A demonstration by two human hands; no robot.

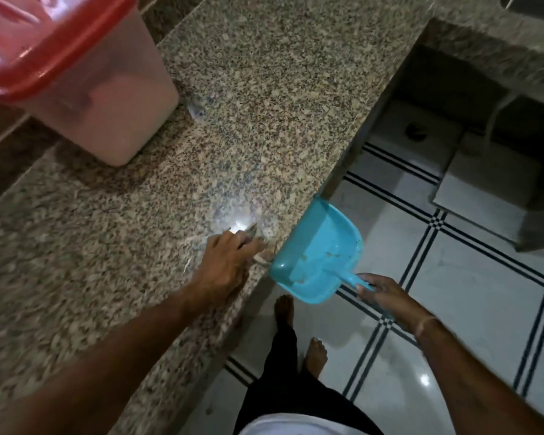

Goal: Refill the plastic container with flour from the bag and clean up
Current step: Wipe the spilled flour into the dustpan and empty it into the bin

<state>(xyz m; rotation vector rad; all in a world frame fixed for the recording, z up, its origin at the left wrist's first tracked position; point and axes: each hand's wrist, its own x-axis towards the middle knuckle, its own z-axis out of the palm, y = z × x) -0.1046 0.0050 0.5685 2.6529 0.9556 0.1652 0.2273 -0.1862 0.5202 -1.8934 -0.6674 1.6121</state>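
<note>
A plastic container [107,98] with a red lid [38,42] stands shut on the granite counter [280,73] at the upper left, pale flour showing through its wall. A blue dustpan [318,255] is held against the counter's front edge, a few pale crumbs inside it. My right hand [387,293] grips its handle. My left hand [226,262] lies flat on the counter beside the dustpan's rim, fingers together, touching a small light scrap [261,257] at the edge. The flour bag is out of view.
A small dusty smear [198,106] marks the counter right of the container. The counter turns a corner at the upper right. Below lies a white tiled floor [484,309] with dark lines, my bare feet [299,328], and a grey box-like object [490,180].
</note>
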